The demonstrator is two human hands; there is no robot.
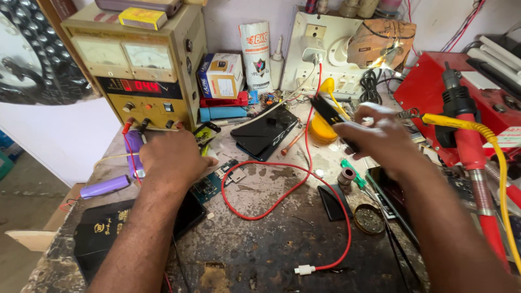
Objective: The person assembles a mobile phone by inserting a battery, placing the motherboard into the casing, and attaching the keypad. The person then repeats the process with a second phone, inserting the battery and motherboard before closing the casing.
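Worn, stained workbench, crowded with repair gear, with a beige bench power supply at the far left and a red station at the right.

Left hand lies low just in front of the supply, over the far end of a green circuit board. Fingers curled downward and hidden under the back of the hand — cannot tell what they pinch, if anything. Purple cylindrical cell just to its left; a red clip lead hangs from the supply beside it.

Right hand raised above the bench, right of centre, fingers closed around a black-and-yellow tool whose end points far-left, toward a black phone lying flat.

Judged from this:
- Better to rest the left wrist on the bench, so that the board does not slide.
- Bring the tool in slowly and low, well apart from the red cable looping between the hands.
- Mind the clip lead near the cell — bare metal should not touch the board by accident.
- Move the small open tin away from the right elbow's path.
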